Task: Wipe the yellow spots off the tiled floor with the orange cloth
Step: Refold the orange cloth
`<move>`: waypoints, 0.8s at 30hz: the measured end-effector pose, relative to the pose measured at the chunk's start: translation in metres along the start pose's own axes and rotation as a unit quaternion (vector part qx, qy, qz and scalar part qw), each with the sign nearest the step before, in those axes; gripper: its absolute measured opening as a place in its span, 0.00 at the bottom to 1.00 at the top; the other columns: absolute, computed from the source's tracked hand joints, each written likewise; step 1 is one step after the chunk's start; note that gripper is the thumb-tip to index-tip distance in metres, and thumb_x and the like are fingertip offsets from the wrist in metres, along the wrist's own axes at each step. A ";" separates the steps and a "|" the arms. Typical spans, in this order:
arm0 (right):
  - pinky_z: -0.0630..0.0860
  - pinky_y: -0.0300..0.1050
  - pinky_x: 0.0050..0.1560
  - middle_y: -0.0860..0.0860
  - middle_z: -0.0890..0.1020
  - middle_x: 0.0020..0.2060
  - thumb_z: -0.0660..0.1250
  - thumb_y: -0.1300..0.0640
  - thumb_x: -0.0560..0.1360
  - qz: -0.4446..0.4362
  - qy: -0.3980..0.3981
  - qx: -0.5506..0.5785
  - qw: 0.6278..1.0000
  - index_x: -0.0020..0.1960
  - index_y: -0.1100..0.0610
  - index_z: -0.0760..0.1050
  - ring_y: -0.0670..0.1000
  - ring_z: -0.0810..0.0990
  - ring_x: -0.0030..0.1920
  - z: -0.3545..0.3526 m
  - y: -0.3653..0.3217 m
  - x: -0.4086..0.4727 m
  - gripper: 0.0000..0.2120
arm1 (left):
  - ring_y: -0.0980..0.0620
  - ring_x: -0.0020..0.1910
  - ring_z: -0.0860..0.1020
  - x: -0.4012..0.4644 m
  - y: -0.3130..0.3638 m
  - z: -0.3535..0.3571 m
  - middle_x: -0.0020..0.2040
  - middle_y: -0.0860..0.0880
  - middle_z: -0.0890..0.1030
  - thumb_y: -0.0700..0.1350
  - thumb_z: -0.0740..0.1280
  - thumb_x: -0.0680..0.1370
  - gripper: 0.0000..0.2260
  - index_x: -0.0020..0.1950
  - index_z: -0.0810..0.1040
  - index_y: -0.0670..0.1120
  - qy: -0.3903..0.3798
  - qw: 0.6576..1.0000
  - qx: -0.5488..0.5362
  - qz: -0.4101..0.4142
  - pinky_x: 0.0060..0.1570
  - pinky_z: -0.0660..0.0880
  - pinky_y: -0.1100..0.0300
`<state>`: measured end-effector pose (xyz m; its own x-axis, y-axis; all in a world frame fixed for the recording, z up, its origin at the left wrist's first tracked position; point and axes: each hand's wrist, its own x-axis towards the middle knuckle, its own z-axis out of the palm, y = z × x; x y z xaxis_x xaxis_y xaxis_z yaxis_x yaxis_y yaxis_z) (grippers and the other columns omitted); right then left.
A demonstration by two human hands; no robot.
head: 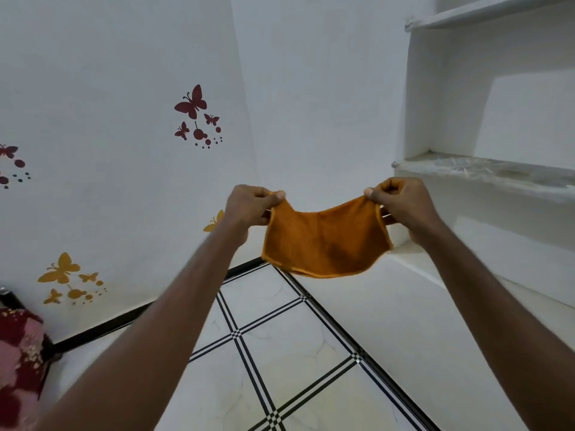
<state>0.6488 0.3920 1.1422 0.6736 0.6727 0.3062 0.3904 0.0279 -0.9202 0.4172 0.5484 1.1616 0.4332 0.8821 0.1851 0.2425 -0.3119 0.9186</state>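
Orange cloth (323,241): small, roughly rectangular, stitched hem along its edges. Held in the air, stretched by its two upper corners, upper edge sagging between them, lower edge hanging loose. Tiled floor (280,353): pale glossy tiles divided by black-and-white striped lines, lying well below the cloth. No yellow spots discernible on the visible tiles.

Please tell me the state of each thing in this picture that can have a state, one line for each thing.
orange cloth: held up in the air by two top corners, spread and sagging, not touching the floor.
left hand: closed, pinching the cloth's left corner.
right hand: closed, pinching the cloth's right corner.
tiled floor: no yellow spots visible in the part shown.
lower shelf: covered with clear plastic sheet.
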 end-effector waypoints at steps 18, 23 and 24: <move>0.76 0.61 0.65 0.60 0.84 0.59 0.59 0.33 0.79 0.136 0.027 0.236 0.962 0.59 0.59 0.79 0.59 0.82 0.60 0.026 0.004 -0.054 0.30 | 0.49 0.41 0.82 -0.052 0.069 -0.006 0.43 0.43 0.82 0.44 0.68 0.80 0.06 0.51 0.81 0.42 -0.130 0.970 -0.046 0.202 0.45 0.83 0.54; 0.66 0.71 0.73 0.65 0.78 0.68 0.53 0.24 0.76 0.279 -0.232 0.454 0.814 0.73 0.60 0.70 0.69 0.76 0.69 0.068 0.004 -0.116 0.45 | 0.48 0.49 0.82 -0.054 0.034 -0.027 0.54 0.47 0.80 0.48 0.62 0.82 0.10 0.61 0.77 0.47 -0.104 0.983 0.090 0.120 0.41 0.83 0.55; 0.70 0.69 0.70 0.64 0.79 0.67 0.56 0.27 0.77 0.285 -0.218 0.459 0.813 0.71 0.59 0.73 0.68 0.77 0.67 0.074 0.002 -0.132 0.40 | 0.48 0.50 0.81 -0.058 0.017 -0.030 0.57 0.47 0.79 0.48 0.61 0.82 0.11 0.62 0.76 0.48 -0.118 0.982 0.108 0.094 0.39 0.81 0.57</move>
<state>0.5144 0.3582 1.0824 0.2169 0.9620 -0.1658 -0.6744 0.0249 -0.7380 0.3700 0.5030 1.1775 0.6719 0.7023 0.2352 0.3065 -0.5527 0.7749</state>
